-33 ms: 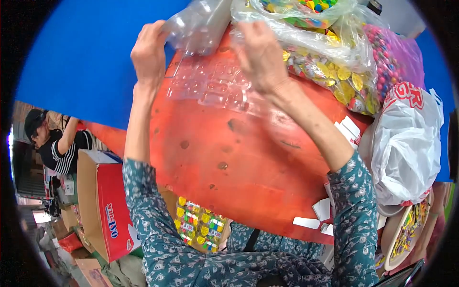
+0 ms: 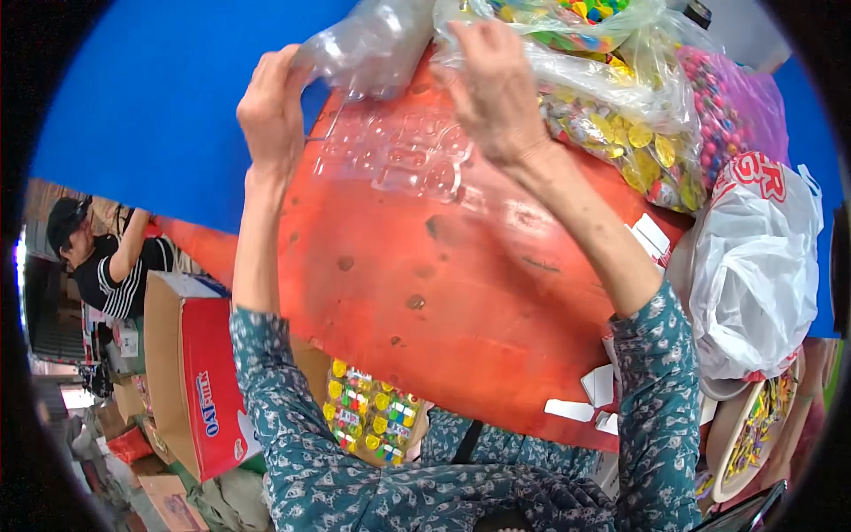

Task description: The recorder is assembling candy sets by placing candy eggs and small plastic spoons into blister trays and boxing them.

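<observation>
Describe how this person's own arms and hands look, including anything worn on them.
The left sleeve and right sleeve are dark teal with a scattered pale print, ending short of the wrists and leaving part of the forearms bare. The left hand and right hand wear no gloves. Blur hides finer detail, such as any rings.

Blister tray (image 2: pixel 412 158): clear thin plastic, moulded with rounded hollows; lying flat toward the far edge of the red table (image 2: pixel 372 257). Clear plastic bundle (image 2: pixel 377 44): glossy, bulging, overlapping that table's far left edge; contents unclear.
</observation>
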`<action>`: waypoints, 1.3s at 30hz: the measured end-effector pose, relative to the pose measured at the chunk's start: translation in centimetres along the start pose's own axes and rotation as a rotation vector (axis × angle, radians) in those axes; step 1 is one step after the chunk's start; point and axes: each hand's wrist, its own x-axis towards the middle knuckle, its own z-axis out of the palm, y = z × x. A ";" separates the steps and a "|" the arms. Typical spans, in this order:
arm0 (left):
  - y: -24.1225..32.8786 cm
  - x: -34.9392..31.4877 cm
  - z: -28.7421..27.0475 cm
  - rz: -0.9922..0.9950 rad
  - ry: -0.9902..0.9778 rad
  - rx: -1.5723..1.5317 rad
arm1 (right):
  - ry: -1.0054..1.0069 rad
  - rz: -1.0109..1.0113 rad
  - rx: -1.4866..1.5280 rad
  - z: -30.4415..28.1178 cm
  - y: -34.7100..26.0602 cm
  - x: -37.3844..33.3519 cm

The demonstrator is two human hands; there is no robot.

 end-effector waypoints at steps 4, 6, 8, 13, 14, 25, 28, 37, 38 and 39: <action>4.5 -1.8 -7.0 -0.115 -0.143 -0.228 | -0.333 -0.066 0.497 -4.6 -3.6 3.0; 5.7 -2.8 -8.8 -0.199 -0.262 -0.400 | -0.683 0.208 0.784 -6.2 -5.0 2.5; 6.1 -4.2 -9.9 -0.303 -0.270 -0.466 | -0.808 0.231 0.848 -7.3 -6.1 1.4; 9.4 -6.9 -11.4 -0.263 -0.064 -0.065 | -0.638 0.536 1.028 -8.9 -11.2 -1.8; 10.4 -8.5 -11.4 -0.347 0.018 -0.040 | -0.658 0.560 0.974 -8.8 -11.7 -3.0; 22.0 -19.3 -13.9 -1.618 0.209 -1.106 | -0.886 0.332 0.762 -11.3 -19.3 -12.3; 21.8 -20.2 -14.0 -1.552 0.322 -1.162 | -1.011 0.491 0.898 -11.7 -18.9 -11.7; 22.3 -14.1 -14.5 -1.389 0.041 -0.904 | -0.916 0.558 1.013 -12.5 -16.5 -7.9; 22.3 -13.7 -14.6 -1.377 -0.050 -0.848 | -0.939 0.636 1.079 -12.8 -16.4 -7.7; 22.3 -13.4 -14.6 -1.363 -0.140 -0.789 | -0.940 0.609 1.068 -13.1 -16.2 -7.5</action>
